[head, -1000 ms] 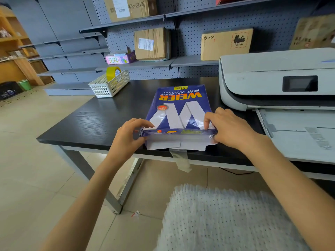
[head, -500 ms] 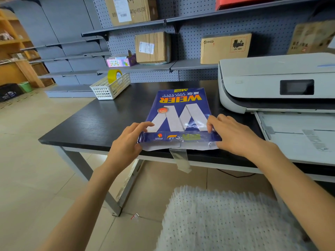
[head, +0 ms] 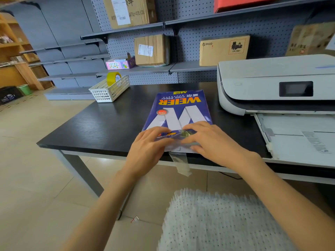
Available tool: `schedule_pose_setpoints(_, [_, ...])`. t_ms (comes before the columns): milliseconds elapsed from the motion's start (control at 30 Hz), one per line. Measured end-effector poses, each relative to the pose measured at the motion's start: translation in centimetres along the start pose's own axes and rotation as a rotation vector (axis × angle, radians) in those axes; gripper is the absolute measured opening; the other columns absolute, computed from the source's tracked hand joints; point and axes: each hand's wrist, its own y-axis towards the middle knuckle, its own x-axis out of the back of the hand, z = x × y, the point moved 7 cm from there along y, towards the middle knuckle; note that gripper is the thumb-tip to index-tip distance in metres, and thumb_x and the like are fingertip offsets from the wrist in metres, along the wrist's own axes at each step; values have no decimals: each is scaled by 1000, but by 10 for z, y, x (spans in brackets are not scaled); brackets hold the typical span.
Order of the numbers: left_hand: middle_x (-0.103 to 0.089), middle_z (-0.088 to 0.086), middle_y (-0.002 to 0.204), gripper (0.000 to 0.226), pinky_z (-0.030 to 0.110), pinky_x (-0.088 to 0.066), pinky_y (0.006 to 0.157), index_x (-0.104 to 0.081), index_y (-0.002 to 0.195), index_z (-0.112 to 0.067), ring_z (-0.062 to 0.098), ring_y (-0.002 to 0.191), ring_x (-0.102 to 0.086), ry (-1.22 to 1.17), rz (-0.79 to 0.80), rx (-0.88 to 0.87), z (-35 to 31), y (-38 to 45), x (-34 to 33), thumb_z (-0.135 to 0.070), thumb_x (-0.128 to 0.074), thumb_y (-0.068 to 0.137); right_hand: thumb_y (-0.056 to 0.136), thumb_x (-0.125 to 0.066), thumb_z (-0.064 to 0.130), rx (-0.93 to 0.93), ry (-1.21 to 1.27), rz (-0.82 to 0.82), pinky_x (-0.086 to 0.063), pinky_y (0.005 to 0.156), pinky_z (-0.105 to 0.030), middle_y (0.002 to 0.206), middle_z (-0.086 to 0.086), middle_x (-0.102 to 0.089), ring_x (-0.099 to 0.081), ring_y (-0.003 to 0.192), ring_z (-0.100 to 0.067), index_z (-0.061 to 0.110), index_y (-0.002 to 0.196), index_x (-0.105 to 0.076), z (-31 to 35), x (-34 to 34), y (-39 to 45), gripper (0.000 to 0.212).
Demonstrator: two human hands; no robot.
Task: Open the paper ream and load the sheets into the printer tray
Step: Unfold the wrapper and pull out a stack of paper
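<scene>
While flat on the black table (head: 94, 127), near its front edge:
Ream (head: 178, 107): blue wrapper, at 9 o'clock of the printer (head: 262, 84), near end unfolded and crumpled.
Left hand (head: 146, 149): at the ream's 7 o'clock corner, fingers curled onto the loose wrapper flap.
Right hand (head: 210, 140): at the ream's 5 o'clock corner, fingers bent over the same flap, thumb beneath.
Tray (head: 299, 134): pulled out at 6 o'clock of the printer.
Tape strip (head: 181, 163): hanging off the table edge.
Basket (head: 108, 89): at 10 o'clock of the ream, yellow tape roll (head: 113, 77) inside.
</scene>
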Motion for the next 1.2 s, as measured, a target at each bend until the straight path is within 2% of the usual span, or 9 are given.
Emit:
schedule_pose_setpoints(167, [-60, -8, 135, 38, 36, -46, 93, -67, 120, -28, 17, 124, -54, -88, -57, 149, 16, 0, -4, -25, -40, 93, 96, -55, 24, -36, -7, -5, -32, 106, -36, 157, 6, -31, -27, 142, -18, 45, 142, -42, -9, -3, -2, 53])
schedule_pose_setpoints(333, [-65, -5, 129, 40, 38, -47, 93, -71, 116, -25, 22, 121, -58, -23, -48, 142, 15, 10, -4, -32, -38, 93, 98, -49, 26, -141, -70, -75, -39, 98, -37, 150, 6, -43, -41, 133, -22, 43, 135, -54, -18, 8, 8, 40])
schedule_pose_setpoints(500, [-68, -5, 122, 23, 36, -47, 91, -74, 103, -26, 22, 117, -60, 38, -71, 82, 11, 18, -4, -21, -56, 90, 95, -56, 31, -154, -67, -144, -43, 85, -34, 131, 10, -60, -55, 116, -20, 37, 121, -66, -15, 10, 20, 29])
schedule_pose_setpoints(633, [-68, -6, 120, 18, 36, -47, 89, -74, 99, -29, 22, 115, -61, 41, -85, 76, 12, 21, -6, -29, -59, 90, 88, -66, 37, -196, -40, -169, -44, 83, -35, 121, 11, -66, -58, 109, -21, 34, 111, -72, -18, 8, 27, 24])
schedule_pose_setpoints(733, [-68, -6, 123, 14, 38, -47, 90, -76, 99, -31, 24, 118, -60, 60, -56, 102, 13, 26, -12, -30, -71, 86, 85, -69, 37, -232, 11, -210, -47, 77, -34, 109, 8, -71, -61, 100, -22, 31, 101, -76, -20, 9, 31, 18])
schedule_pose_setpoints(800, [-68, -6, 123, 15, 39, -48, 90, -78, 98, -32, 25, 119, -59, 77, -43, 127, 14, 30, -14, -30, -76, 83, 83, -71, 36, -254, 45, -225, -43, 71, -32, 101, 6, -73, -62, 95, -21, 31, 96, -77, -23, 9, 33, 15])
schedule_pose_setpoints(900, [-71, -6, 120, 13, 38, -50, 86, -79, 93, -31, 26, 117, -61, 63, -58, 158, 16, 34, -14, -29, -79, 80, 83, -72, 34, -267, 88, -227, -35, 67, -29, 97, 4, -72, -62, 91, -23, 30, 94, -76, -27, 9, 33, 13])
schedule_pose_setpoints(1000, [-74, -7, 112, 11, 37, -52, 80, -80, 88, -31, 24, 108, -65, -2, -83, 183, 19, 36, -13, -26, -79, 77, 82, -73, 32, -270, 130, -206, -35, 66, -28, 95, 3, -73, -63, 91, -25, 28, 93, -76, -29, 7, 35, 12])
schedule_pose_setpoints(1200, [-73, -10, 112, 11, 37, -53, 80, -80, 88, -32, 21, 110, -62, -42, -48, 199, 24, 42, -14, -26, -79, 78, 79, -75, 30, -291, 182, -178, -32, 62, -28, 91, 3, -72, -62, 88, -25, 28, 89, -77, -31, 9, 38, 10])
